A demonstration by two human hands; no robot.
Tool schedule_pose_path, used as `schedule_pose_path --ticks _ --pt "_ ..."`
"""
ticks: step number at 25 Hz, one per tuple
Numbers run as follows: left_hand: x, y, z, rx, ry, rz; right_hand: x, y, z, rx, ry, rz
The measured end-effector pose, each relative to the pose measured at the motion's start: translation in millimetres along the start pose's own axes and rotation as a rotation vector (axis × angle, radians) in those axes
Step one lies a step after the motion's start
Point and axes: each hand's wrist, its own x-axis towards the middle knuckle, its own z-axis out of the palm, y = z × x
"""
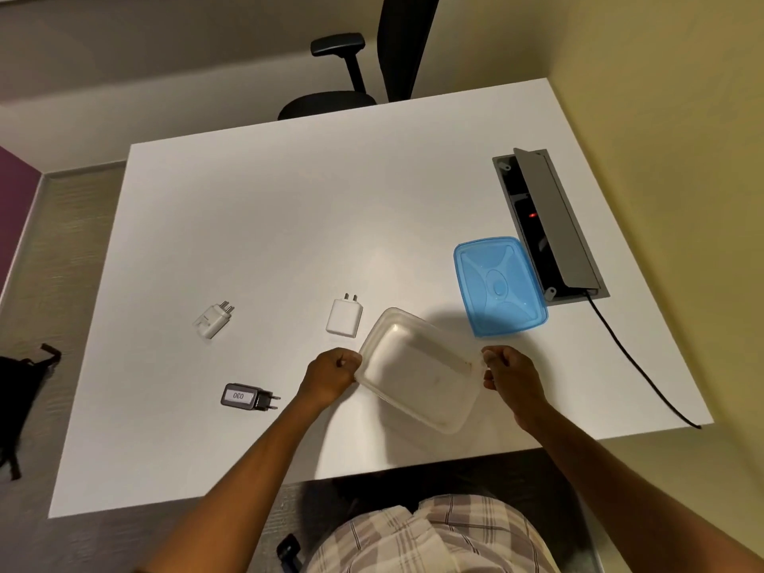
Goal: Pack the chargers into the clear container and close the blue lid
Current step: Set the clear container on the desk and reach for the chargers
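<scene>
Both hands grip the empty clear container (pixel 417 372), left hand (pixel 330 372) and right hand (pixel 510 370) clamped on opposite rims (still positioning it, I judge). Next comes the white charger (pixel 344 317) just beyond the left hand; the blue lid (pixel 498 286) waits beyond the right.

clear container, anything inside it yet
Nothing: the clear container looks empty, and through it shows only the white table. All three chargers lie outside it, and the blue lid beside it.

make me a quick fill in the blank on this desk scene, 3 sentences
1. Both hands, left hand and right hand, grip the ____ container.
2. The blue lid lies on the ____, off the container.
3. The number of chargers already inside the container is ____.

Missing words: clear; table; zero
</scene>
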Motion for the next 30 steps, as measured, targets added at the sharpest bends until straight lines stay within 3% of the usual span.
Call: schedule_pose_path --ticks 17,19,22,27,30 --pt "-28.0 -31.4 -0.1 -0.229 -0.124 -0.118 28.4 -52.9 29.3 -0.233 0.014 -0.184" --pt "-28.0 -37.4 -7.7 -0.194 -0.114 -0.083 20.9 -59.8 35.8 -0.351 0.143 -0.286" --pt "-30.8 -52.8 -25.9 -0.154 -0.048 -0.044 -0.3 -77.4 62.2 -0.390 0.243 -0.605" --pt "-36.2 -97.7 -67.3 -0.118 0.099 -0.058 -52.3 -103.5 151.1 -0.329 -0.006 -0.857" --pt "-38.9 -129.7 -96.1 -0.127 0.190 -0.091 -80.6 -98.4 215.8 -0.327 -0.244 -0.764"
